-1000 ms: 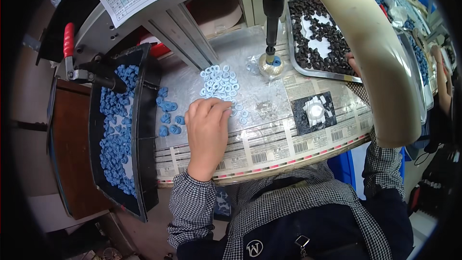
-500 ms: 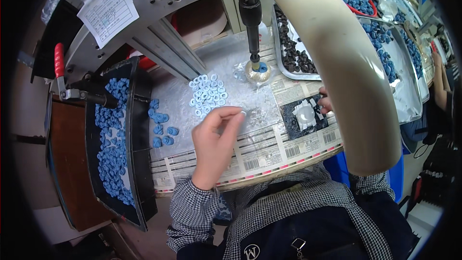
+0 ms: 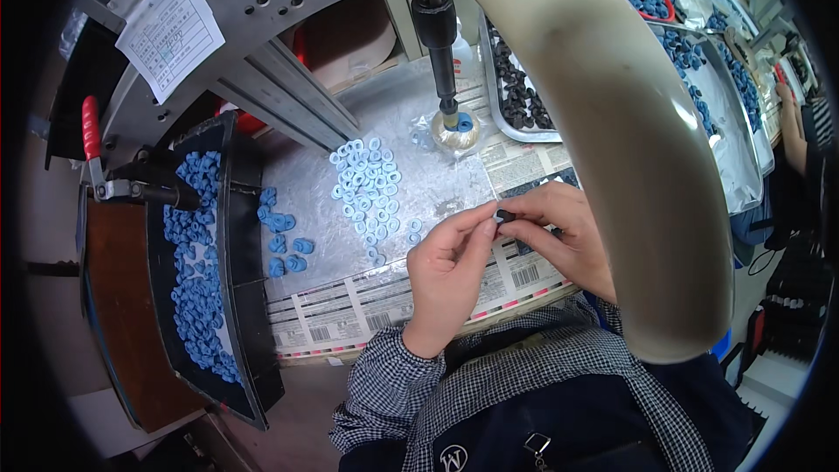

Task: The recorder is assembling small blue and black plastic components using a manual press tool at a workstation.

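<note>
**Two hands meet over a small dark part at the tabletop's near edge**

The left hand (image 3: pixel 450 267) and the right hand (image 3: pixel 559 232) come together just above the front of the tabletop (image 3: pixel 437 188), fingertips touching. Between them sits a small dark part (image 3: pixel 504 216), pinched by the thumb and forefinger of each hand; both hands are closed on it, the other fingers curled loosely. Its exact shape is too small to tell.

Just beyond the left hand, a cluster of pale blue rings (image 3: pixel 367 183) lies spread on the shiny sheet that covers the tabletop. A few darker blue caps (image 3: pixel 284 240) lie loose further left, near a long black tray (image 3: pixel 236 297) filled with many more of the same blue pieces. A red-handled clamp (image 3: pixel 109 175) sits at that tray's far end.

Behind the rings, a vertical press tool (image 3: pixel 441 44) comes down onto a round fixture (image 3: pixel 454 129) that carries a blue piece. To its right stands a metal tray (image 3: pixel 516 96) of small black parts. Strips of printed labels (image 3: pixel 350 315) run along the tabletop's front edge, under and beside the hands. A thick cream-coloured curved bar (image 3: pixel 629 140) crosses the right side of the view, hiding part of the right hand. A white paper sheet (image 3: pixel 170 31) is fixed to the grey machine frame at upper left.
</note>
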`<act>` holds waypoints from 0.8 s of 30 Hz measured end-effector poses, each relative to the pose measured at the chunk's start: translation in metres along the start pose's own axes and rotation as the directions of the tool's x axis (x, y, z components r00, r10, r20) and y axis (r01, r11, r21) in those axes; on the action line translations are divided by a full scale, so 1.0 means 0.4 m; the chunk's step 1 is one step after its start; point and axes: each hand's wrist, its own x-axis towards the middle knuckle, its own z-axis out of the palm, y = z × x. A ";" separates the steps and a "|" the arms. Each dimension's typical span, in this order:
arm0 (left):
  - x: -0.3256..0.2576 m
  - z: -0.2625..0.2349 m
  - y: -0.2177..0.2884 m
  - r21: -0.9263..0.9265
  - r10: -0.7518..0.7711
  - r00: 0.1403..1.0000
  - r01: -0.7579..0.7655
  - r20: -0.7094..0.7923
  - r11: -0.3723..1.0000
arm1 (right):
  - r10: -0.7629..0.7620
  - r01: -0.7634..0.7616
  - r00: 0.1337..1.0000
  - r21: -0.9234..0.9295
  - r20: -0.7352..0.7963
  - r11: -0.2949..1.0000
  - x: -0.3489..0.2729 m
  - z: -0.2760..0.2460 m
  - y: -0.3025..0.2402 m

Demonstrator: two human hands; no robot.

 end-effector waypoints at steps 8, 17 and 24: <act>0.026 -0.046 0.002 -0.229 -0.163 0.963 0.212 0.216 0.950 | -0.033 0.032 0.999 0.048 0.011 0.998 0.003 -0.008 -0.010; -0.008 -0.026 0.051 -0.339 -0.201 0.971 0.234 0.131 0.911 | 0.083 -0.104 0.990 0.196 0.111 0.975 -0.032 -0.004 0.047; -0.015 -0.215 0.080 0.656 0.408 0.905 -0.239 -0.117 0.716 | -0.016 0.017 0.999 -0.023 0.029 1.000 -0.015 -0.070 0.058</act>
